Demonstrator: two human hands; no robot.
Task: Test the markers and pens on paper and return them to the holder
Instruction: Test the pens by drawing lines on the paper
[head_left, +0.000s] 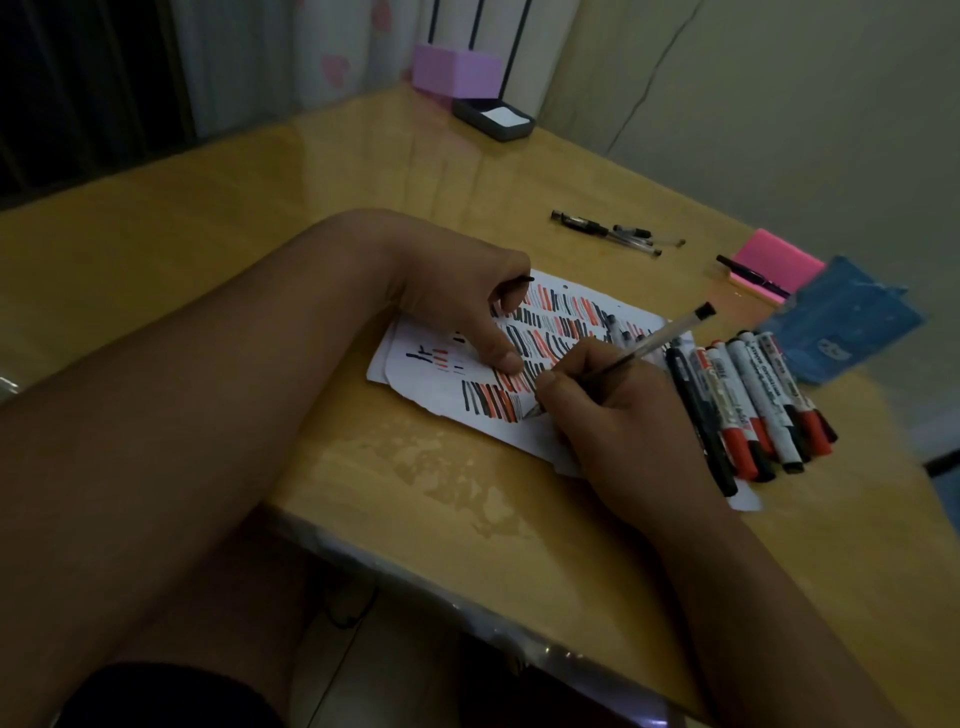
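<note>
Right hand (623, 415) low on the paper, fingers and thumb pinched round the lower end of a clear pen (660, 338), tip down among the strokes, black end tilted up and away to the right. Left hand (467, 306) just beside it, thumb pressing the paper (410, 358) flat, forefinger hooked over a small black piece (522, 280), probably a cap, though too dim to say for certain.

Paper crowded with rows of short black and red test strokes, lying near the front edge of the yellow table (363, 493).

Likely handling of the pen: light, stiff, smooth plastic, somewhat slippery, best pinched low near the tip for writing and at mid-barrel for carrying.

Just right of the writing hand, a heap of markers (753, 405), white barrels with red and black caps, touching one another; probably light too, thicker and easier to grasp.

Further back, loose pens (608, 231), a pink note pad (779, 260) with a dark pen across it, and a crumpled blue cloth (852, 327).

At the far corner, well apart, a purple box (457, 70), possibly the holder.
</note>
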